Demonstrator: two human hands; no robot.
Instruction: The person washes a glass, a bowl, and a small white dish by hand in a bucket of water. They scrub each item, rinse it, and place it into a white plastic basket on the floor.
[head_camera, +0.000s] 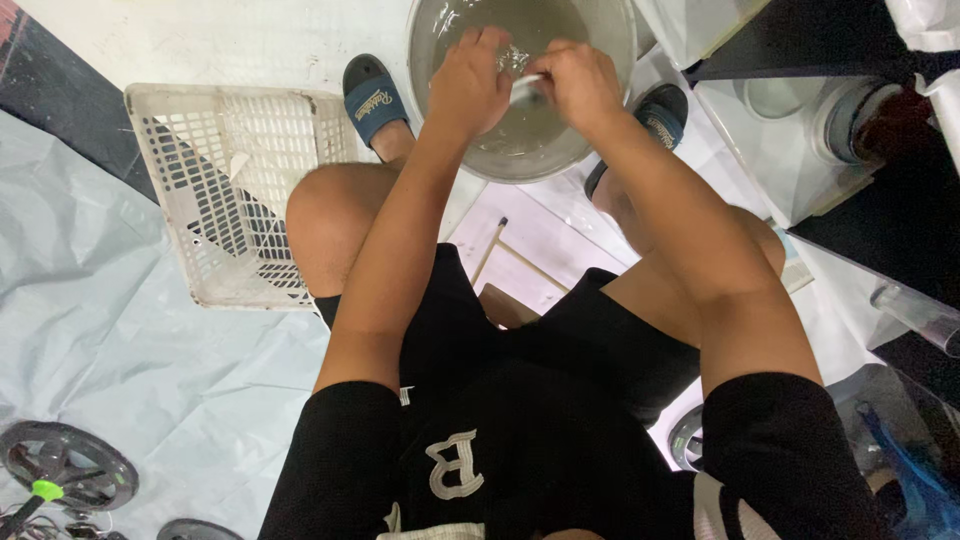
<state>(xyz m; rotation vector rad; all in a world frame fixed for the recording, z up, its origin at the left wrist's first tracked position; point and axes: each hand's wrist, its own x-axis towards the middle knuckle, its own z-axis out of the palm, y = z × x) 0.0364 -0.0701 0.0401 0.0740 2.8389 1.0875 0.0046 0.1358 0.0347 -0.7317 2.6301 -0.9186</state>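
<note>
A washing step is judged to be in hand. A round metal basin (600, 60) of cloudy water is seen at twelve o'clock on the white floor, set between two dark blue slippers (372, 98). Both hands are held over the water at the basin's middle. The left hand (470, 82) is curled, its fingers bent down toward the water; whether anything is gripped in it cannot be told. The right hand (577, 85) is closed around a small pale object (527, 92), which is held just above or at the water's surface between the two hands; its kind cannot be made out. Ripples and glints are visible just above the fingers.

A white slatted plastic crate (235, 190) is tipped on its side at ten o'clock, just beside the left knee and apart from the basin. Pale sheeting (90, 330) is spread at eight o'clock, with a dark wheel (65, 465) lying on it at the lower corner. White boxes and a dark shelf (800, 140) are stood at two o'clock.

For the next move, a firm hold on the small object would be called for, with the rubbing kept over the basin so that water is not spilled onto the floor.
</note>
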